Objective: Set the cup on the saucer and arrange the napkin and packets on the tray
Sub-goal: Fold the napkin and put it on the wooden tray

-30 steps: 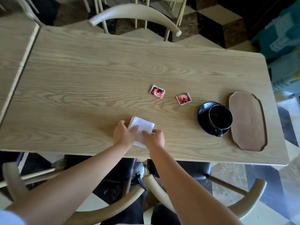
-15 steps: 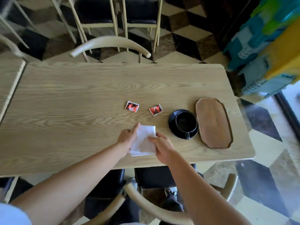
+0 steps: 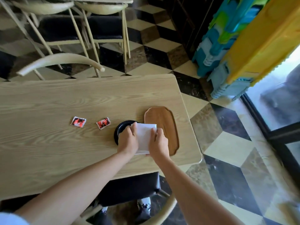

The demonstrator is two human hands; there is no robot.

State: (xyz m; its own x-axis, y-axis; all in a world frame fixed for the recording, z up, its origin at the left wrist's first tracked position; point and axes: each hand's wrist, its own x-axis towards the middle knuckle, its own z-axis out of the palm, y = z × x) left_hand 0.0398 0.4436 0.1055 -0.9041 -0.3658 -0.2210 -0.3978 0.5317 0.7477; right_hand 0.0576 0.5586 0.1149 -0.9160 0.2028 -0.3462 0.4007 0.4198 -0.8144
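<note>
Both my hands hold a folded white napkin (image 3: 145,135) in the air. My left hand (image 3: 128,140) grips its left edge and my right hand (image 3: 158,143) grips its right edge. The napkin hangs over the black saucer (image 3: 121,129) and the left edge of the brown wooden tray (image 3: 164,120). The black cup is hidden behind the napkin and my hands. Two red-and-white packets lie on the table to the left: one packet (image 3: 78,121) farther left, the other packet (image 3: 103,123) close to the saucer.
The light wooden table (image 3: 48,143) ends just right of the tray and near its front edge. Curved-back chairs (image 3: 61,60) stand at the far side and below me. Colourful plastic panels (image 3: 243,46) stand on the checkered floor to the right.
Both hands have lifted the napkin from the table's near edge and carried it right, so it now hangs over the saucer and tray edge. The view has turned right.
</note>
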